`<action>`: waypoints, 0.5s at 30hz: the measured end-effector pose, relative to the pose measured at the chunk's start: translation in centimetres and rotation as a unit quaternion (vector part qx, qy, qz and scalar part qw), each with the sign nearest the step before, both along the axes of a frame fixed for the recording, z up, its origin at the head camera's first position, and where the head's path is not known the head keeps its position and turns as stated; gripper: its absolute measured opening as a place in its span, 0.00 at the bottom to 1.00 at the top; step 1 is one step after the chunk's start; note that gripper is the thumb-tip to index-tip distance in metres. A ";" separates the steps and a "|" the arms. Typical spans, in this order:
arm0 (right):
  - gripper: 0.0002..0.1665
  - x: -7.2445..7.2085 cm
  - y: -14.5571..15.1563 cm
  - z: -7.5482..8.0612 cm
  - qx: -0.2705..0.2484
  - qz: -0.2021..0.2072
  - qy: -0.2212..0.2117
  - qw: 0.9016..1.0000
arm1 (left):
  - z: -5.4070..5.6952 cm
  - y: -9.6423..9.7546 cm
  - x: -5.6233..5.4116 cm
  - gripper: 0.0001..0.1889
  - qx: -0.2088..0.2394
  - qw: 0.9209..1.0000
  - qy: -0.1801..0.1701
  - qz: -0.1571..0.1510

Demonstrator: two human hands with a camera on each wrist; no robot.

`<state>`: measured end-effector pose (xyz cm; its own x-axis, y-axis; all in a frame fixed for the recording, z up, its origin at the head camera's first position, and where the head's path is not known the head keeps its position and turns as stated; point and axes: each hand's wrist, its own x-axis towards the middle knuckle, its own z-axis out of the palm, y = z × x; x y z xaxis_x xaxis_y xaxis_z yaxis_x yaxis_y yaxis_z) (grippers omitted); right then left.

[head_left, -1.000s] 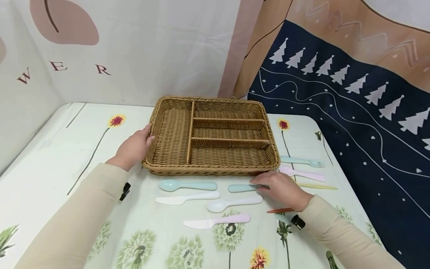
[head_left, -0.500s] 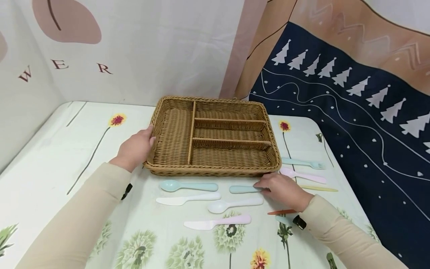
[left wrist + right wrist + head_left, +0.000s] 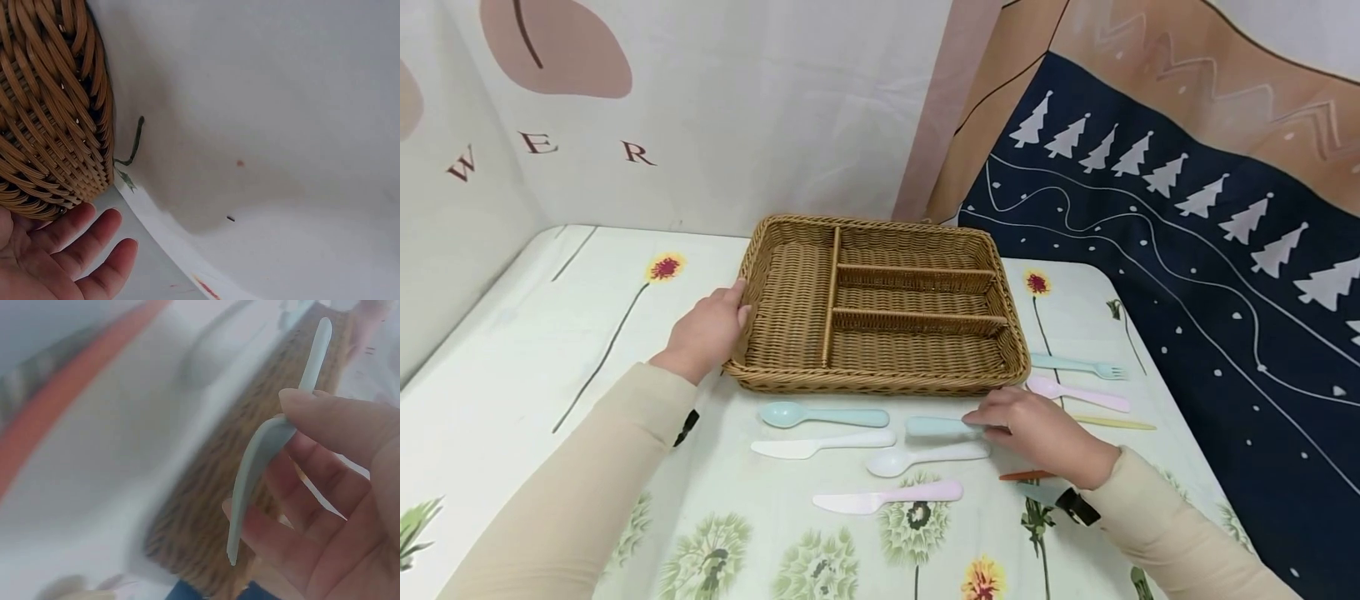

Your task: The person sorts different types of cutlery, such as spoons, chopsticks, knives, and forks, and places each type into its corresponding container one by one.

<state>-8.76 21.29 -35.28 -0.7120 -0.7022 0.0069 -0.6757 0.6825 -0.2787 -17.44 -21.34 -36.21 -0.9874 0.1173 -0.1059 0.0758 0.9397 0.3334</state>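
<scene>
A brown wicker cutlery basket (image 3: 786,308) with several compartments stands at the back of the table. My left hand (image 3: 706,332) holds its left rim, thumb over the edge; in the left wrist view, three fingers (image 3: 87,240) extend loosely beside the woven outer wall. Just in front of the basket's right corner, my right hand (image 3: 1033,429) pinches a light blue fork (image 3: 936,427) between thumb and fingers. Seen edge-on in the right wrist view, the fork (image 3: 253,469) has a curved head pointing down past the fingers. Its head is hidden by the hand in the head view.
Before the basket lie a light blue spoon (image 3: 823,416), white knife (image 3: 823,443), white spoon (image 3: 925,457) and pink knife (image 3: 887,497). To the right are another blue fork (image 3: 1078,366), a pink spoon (image 3: 1078,392), a yellow handle (image 3: 1112,422) and an orange piece (image 3: 1024,476).
My right fingers have closed on the blue fork, and its handle has shifted slightly left and tilted. My left hand stays at the basket's rim. The head view has shifted slightly.
</scene>
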 end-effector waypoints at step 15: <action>0.20 -2.7 -2.3 4.4 -0.044 -0.016 0.031 0.998 | 0.0 0.1 0.1 0.29 0.016 1.000 -0.006 0.005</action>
<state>-11.42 18.98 -30.89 -0.7301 -0.6739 0.1128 -0.6720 0.6783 -0.2972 -17.29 -21.21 -36.18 -0.9873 0.1111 -0.1133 0.0628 0.9291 0.3644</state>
